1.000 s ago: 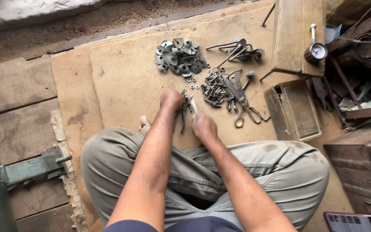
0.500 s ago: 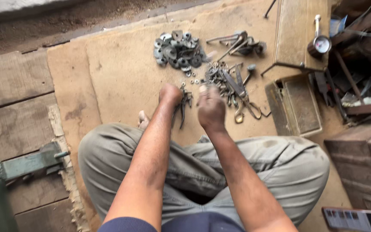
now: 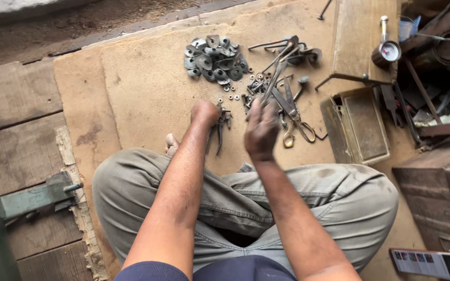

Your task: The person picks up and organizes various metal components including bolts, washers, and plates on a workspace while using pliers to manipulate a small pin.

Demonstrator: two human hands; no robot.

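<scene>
I sit cross-legged on a brown cardboard sheet (image 3: pixel 141 93). My left hand (image 3: pixel 205 112) rests on the sheet, closed around dark pliers (image 3: pixel 220 131) whose handles point back toward my knee. My right hand (image 3: pixel 260 129) is lifted just right of it, blurred, its back to the camera and its fingers curled. It hangs at the near edge of a heap of long metal tools and small nuts (image 3: pixel 279 88). Whether it holds anything is hidden.
A pile of grey washers (image 3: pixel 212 60) lies beyond my hands. Yellow-handled scissors (image 3: pixel 297 132) lie right of the heap. An open metal box (image 3: pixel 358 125), a wooden plank (image 3: pixel 358 36), a gauge (image 3: pixel 389 52), scrap metal, a phone (image 3: pixel 433 263) and a green clamp (image 3: pixel 32 198) surround me.
My right hand has left the pliers beside my left hand and moved up and right to the tool heap. The left hand has stayed on the pliers.
</scene>
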